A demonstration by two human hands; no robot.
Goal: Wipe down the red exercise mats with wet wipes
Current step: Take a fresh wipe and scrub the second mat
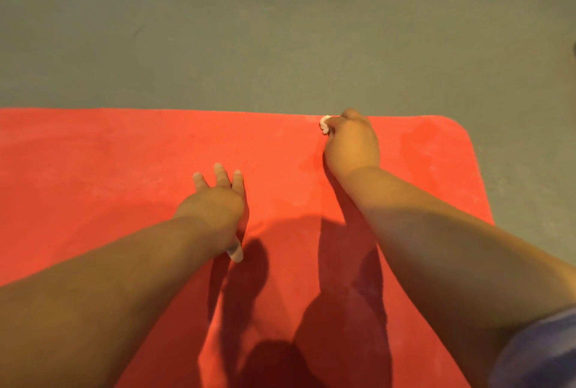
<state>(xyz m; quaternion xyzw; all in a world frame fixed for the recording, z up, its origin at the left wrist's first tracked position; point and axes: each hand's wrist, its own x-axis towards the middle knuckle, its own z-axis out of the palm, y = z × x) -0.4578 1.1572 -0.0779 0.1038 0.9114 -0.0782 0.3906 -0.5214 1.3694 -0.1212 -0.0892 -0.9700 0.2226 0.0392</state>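
right hand (pixel 350 141) at red mat (pixel 93 169) far edge, grip curled round wadded wet wipe (pixel 324 124), left hand (pixel 215 200) flat mid-mat, grip wide

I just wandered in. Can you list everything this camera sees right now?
mat: one, red, flat on the floor, with a rounded corner at the far right.
wipe: one, white, bunched up, near the mat's far edge.
floor: grey, beyond and to the right of the mat.
sleeve: one, blue, bottom right, on the right arm.
left hand: one, fingers spread, resting on the middle of the mat.
right hand: one, curled round the wipe at the mat's far edge.
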